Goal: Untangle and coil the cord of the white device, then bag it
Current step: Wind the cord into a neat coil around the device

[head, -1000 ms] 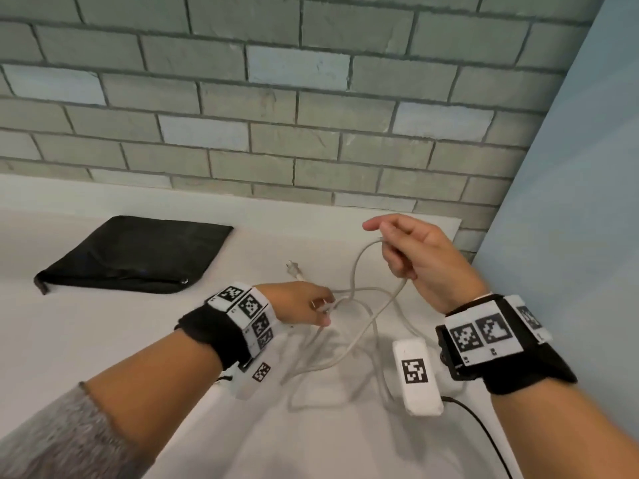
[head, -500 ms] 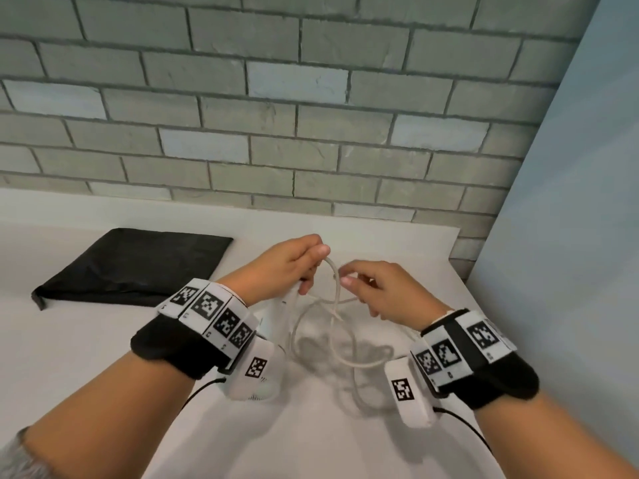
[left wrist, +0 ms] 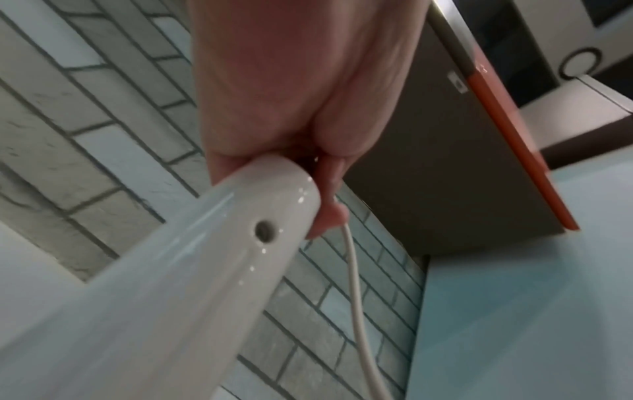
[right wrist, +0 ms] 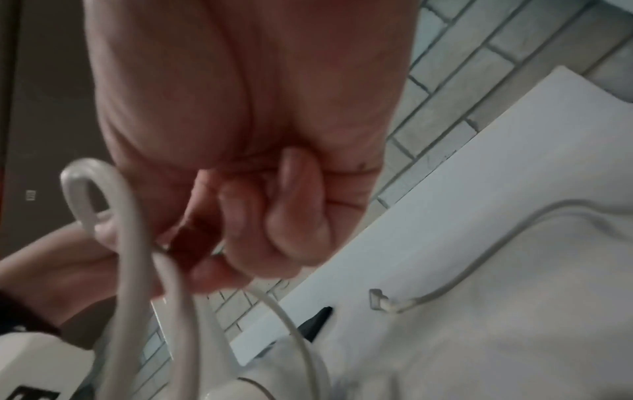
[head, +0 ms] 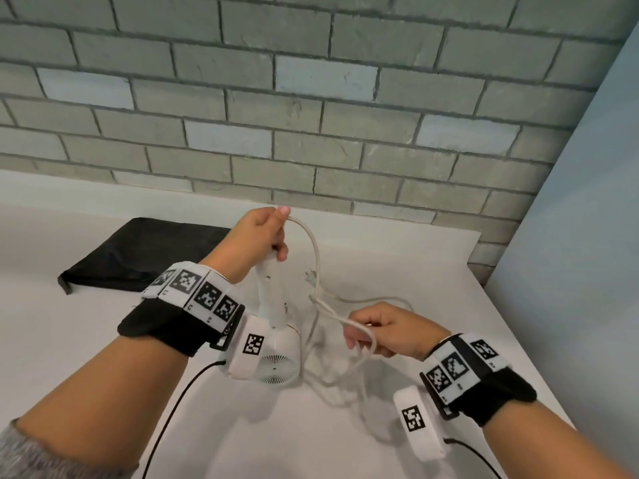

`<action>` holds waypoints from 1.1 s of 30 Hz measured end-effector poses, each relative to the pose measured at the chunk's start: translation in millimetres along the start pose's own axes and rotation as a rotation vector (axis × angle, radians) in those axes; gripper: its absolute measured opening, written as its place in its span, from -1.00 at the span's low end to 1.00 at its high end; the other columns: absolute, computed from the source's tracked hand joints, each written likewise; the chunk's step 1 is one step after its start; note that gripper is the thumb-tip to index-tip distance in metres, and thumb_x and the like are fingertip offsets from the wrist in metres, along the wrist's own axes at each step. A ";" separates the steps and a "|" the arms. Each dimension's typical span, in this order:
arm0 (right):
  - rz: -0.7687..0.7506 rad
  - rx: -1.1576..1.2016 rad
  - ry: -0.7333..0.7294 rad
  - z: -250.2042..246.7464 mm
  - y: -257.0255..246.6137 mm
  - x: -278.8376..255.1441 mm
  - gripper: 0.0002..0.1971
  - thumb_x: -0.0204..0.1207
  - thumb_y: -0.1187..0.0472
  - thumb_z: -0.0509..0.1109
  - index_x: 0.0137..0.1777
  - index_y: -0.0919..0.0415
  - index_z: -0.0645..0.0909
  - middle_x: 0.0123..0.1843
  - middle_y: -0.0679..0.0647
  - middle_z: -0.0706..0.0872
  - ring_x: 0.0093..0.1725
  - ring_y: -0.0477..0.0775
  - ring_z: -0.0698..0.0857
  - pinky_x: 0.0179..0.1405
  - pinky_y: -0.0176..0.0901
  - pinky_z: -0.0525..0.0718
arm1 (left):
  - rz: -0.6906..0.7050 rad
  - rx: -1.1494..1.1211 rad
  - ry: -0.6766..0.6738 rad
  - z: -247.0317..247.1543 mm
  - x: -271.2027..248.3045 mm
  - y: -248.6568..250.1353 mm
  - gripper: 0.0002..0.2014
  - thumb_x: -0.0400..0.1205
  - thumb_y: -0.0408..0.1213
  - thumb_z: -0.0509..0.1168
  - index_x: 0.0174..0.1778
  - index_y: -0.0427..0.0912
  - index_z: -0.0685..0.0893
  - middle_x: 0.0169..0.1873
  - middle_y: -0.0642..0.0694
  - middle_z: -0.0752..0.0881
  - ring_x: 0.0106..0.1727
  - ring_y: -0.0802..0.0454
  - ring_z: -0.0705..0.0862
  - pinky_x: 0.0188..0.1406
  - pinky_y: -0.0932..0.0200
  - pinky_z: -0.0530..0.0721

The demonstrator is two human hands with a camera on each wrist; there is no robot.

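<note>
The white device (head: 276,354), a hair dryer, hangs head down over the white counter. My left hand (head: 264,233) grips the end of its handle (left wrist: 212,243) together with the cord (head: 313,243) where it leaves the handle. The cord arcs down and right to my right hand (head: 380,330), whose curled fingers (right wrist: 274,211) hold a loop of cord (right wrist: 103,205). More cord lies tangled on the counter below, and its plug (head: 310,276) rests on the counter behind; the plug (right wrist: 378,299) also shows in the right wrist view. A flat black bag (head: 138,257) lies at the back left.
The counter (head: 415,257) ends at a grey brick wall (head: 311,115) behind. A pale blue panel (head: 581,236) bounds it on the right. Black wristband cables trail off toward me near the front edge.
My left hand has risen, lifting the dryer by its handle so its head hangs clear. My right hand has dropped lower and to the right with a loop of cord.
</note>
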State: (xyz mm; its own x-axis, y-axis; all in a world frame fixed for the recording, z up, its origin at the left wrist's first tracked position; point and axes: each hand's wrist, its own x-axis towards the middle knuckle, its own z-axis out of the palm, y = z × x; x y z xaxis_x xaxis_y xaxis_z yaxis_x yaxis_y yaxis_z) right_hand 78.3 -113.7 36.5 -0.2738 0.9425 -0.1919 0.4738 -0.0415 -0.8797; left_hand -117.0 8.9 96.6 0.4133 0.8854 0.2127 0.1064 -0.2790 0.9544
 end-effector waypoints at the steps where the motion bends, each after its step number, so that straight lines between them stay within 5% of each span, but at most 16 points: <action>1: -0.006 -0.002 0.054 -3.4 2.0 -2.2 -0.74 0.57 0.21 0.27 -0.38 0.05 0.56 -0.58 -0.15 0.44 -0.63 -0.18 0.31 -0.67 -0.42 0.24 | -0.026 -0.038 0.019 -5.8 1.1 -1.3 -0.60 0.70 -0.10 0.06 -0.47 -0.14 0.31 -0.62 0.04 0.33 -0.59 0.03 0.50 -0.17 0.04 0.47; 4: 0.002 0.077 0.455 -30.2 4.7 -4.6 -0.74 0.59 0.27 0.23 -0.36 0.16 0.45 -0.63 0.04 0.42 -0.74 -0.14 0.37 -0.79 -0.38 0.29 | -0.074 -0.123 0.031 -18.8 1.2 -5.2 -0.62 0.69 -0.10 0.07 -0.44 -0.14 0.33 -0.65 0.07 0.33 -0.67 0.11 0.46 -0.15 -0.02 0.52; 6: -0.077 0.382 0.816 -58.2 -0.4 -10.1 -0.73 0.61 0.33 0.18 -0.35 0.20 0.42 -0.66 0.11 0.51 -0.75 -0.10 0.51 -0.78 -0.36 0.45 | -0.087 -0.124 0.035 -25.0 -0.2 -6.1 -0.64 0.69 -0.10 0.10 -0.42 -0.14 0.34 -0.61 0.04 0.31 -0.68 0.12 0.42 -0.23 0.03 0.57; 8: -0.297 0.717 1.091 -82.1 -13.5 -23.3 -0.74 0.59 0.40 0.15 -0.35 0.21 0.38 -0.54 0.09 0.56 -0.65 -0.06 0.66 -0.60 -0.31 0.65 | -0.086 -0.099 0.050 -30.2 -0.3 -6.8 -0.63 0.67 -0.09 0.13 -0.44 -0.13 0.33 -0.62 0.04 0.32 -0.69 0.13 0.38 -0.36 0.14 0.61; 10: -0.567 0.745 1.175 -92.2 -21.1 -33.9 -0.73 0.56 0.45 0.16 -0.35 0.19 0.36 -0.45 0.00 0.64 -0.47 -0.05 0.75 -0.37 -0.29 0.73 | -0.117 -0.107 0.094 -35.9 2.0 -7.9 -0.61 0.68 -0.10 0.12 -0.47 -0.12 0.31 -0.63 0.02 0.31 -0.69 0.13 0.34 -0.41 0.16 0.61; 13: -0.572 0.211 0.978 -72.9 -8.2 -29.2 -0.81 0.49 0.18 0.35 -0.34 -0.01 0.49 -0.17 0.20 0.62 -0.23 -0.08 0.76 -0.27 -0.28 0.71 | -0.160 -0.175 0.140 -43.0 6.3 -10.0 -0.61 0.68 -0.10 0.09 -0.48 -0.09 0.28 -0.68 0.05 0.28 -0.66 0.09 0.28 -0.46 0.20 0.60; 17: 0.146 -0.747 0.316 -39.0 36.8 -10.3 -0.80 0.39 0.15 0.42 -0.33 0.03 0.44 -0.21 0.09 0.55 -0.27 0.08 0.62 -0.24 -0.18 0.51 | -0.155 -0.271 0.104 -44.6 6.8 -10.0 -0.61 0.68 -0.10 0.09 -0.49 -0.09 0.28 -0.72 0.09 0.28 -0.66 0.10 0.26 -0.55 0.25 0.58; 20: 0.408 -0.700 -0.008 -25.9 38.7 -5.6 -0.71 0.42 -0.04 0.39 -0.48 0.00 0.52 -0.48 -0.04 0.55 -0.53 -0.10 0.54 -0.46 -0.32 0.48 | -0.169 -0.373 0.028 -45.9 5.3 -4.6 -0.66 0.70 -0.14 0.06 -0.42 -0.13 0.36 -0.74 0.09 0.31 -0.70 0.13 0.29 -0.61 0.30 0.55; 23: 0.474 -0.368 -0.021 -21.9 34.7 3.4 -0.58 0.55 -0.09 0.23 -0.46 0.09 0.60 -0.57 -0.03 0.54 -0.67 -0.13 0.52 -0.62 -0.33 0.47 | -0.203 -0.512 -0.089 -47.4 1.3 1.0 -0.68 0.71 -0.13 0.02 -0.35 -0.14 0.39 -0.73 0.08 0.33 -0.73 0.15 0.27 -0.64 0.34 0.51; 25: 0.510 -0.117 0.097 -26.1 34.8 13.5 -0.56 0.62 0.01 0.16 -0.42 0.23 0.55 -0.62 0.04 0.56 -0.70 -0.08 0.54 -0.68 -0.30 0.48 | -0.203 -0.540 -0.150 -46.4 -2.6 2.4 -0.68 0.71 -0.11 -0.01 -0.30 -0.16 0.43 -0.74 0.08 0.33 -0.76 0.16 0.25 -0.66 0.35 0.48; 27: 0.451 0.264 0.365 -39.7 29.2 27.0 -0.61 0.65 0.15 0.12 -0.37 0.32 0.49 -0.59 0.14 0.58 -0.69 0.00 0.60 -0.64 -0.19 0.59 | -0.184 -0.524 -0.192 -44.3 -5.4 3.0 -0.67 0.72 -0.11 -0.04 -0.22 -0.20 0.50 -0.77 0.06 0.32 -0.77 0.18 0.22 -0.69 0.35 0.43; 30: -0.075 0.926 0.953 -70.4 -4.6 39.9 -0.69 0.60 0.49 0.09 -0.36 0.32 0.49 -0.41 0.15 0.61 -0.54 0.04 0.69 -0.46 -0.10 0.77 | -0.166 -0.515 -0.213 -41.6 -6.3 3.4 -0.70 0.71 -0.14 -0.03 -0.08 -0.21 0.55 -0.78 0.03 0.30 -0.77 0.19 0.20 -0.72 0.34 0.38; 32: -0.443 0.941 1.208 -80.9 -30.5 43.3 -0.69 0.57 0.55 0.06 -0.27 0.28 0.53 -0.28 0.10 0.63 -0.29 0.00 0.71 -0.27 -0.27 0.76 | -0.151 -0.522 -0.210 -40.7 -5.9 2.8 -0.72 0.71 -0.16 -0.01 -0.05 -0.20 0.56 -0.76 0.04 0.31 -0.77 0.20 0.20 -0.71 0.33 0.39; 33: -0.493 0.805 1.268 -80.6 -35.3 47.2 -0.76 0.60 0.49 0.05 -0.13 0.30 0.53 -0.17 0.10 0.63 -0.15 0.00 0.70 -0.16 -0.33 0.73 | -0.140 -0.528 -0.213 -40.2 -5.7 2.5 -0.74 0.71 -0.17 0.00 -0.06 -0.20 0.55 -0.75 0.05 0.32 -0.76 0.20 0.21 -0.70 0.33 0.40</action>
State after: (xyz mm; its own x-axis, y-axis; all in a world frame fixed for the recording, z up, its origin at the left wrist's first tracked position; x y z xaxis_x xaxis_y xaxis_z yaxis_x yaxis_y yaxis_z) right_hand 116.0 -41.1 93.6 0.7843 0.5526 0.2821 -0.1097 0.5710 -0.8136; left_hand -155.5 18.1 106.2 0.6067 0.7907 0.0820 -0.2688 0.1069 0.9572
